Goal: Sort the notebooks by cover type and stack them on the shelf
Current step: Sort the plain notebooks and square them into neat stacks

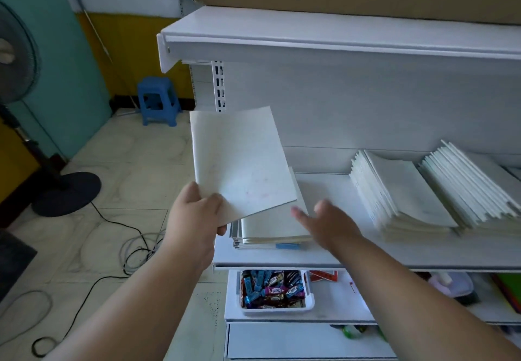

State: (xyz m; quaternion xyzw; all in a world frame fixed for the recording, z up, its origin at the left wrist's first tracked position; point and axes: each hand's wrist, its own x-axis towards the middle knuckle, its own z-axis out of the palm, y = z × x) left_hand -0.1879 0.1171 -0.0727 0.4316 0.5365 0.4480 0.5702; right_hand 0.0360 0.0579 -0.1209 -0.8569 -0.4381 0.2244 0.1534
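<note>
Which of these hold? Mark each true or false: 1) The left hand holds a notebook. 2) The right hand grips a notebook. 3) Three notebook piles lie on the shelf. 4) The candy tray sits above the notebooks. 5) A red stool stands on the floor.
1) True: the left hand pinches the notebook by its lower corner.
2) False: the right hand is open and holds nothing.
3) True: left pile, middle pile, right pile, all on the shelf.
4) False: the candy tray sits on the level below.
5) False: the stool is blue.
</note>
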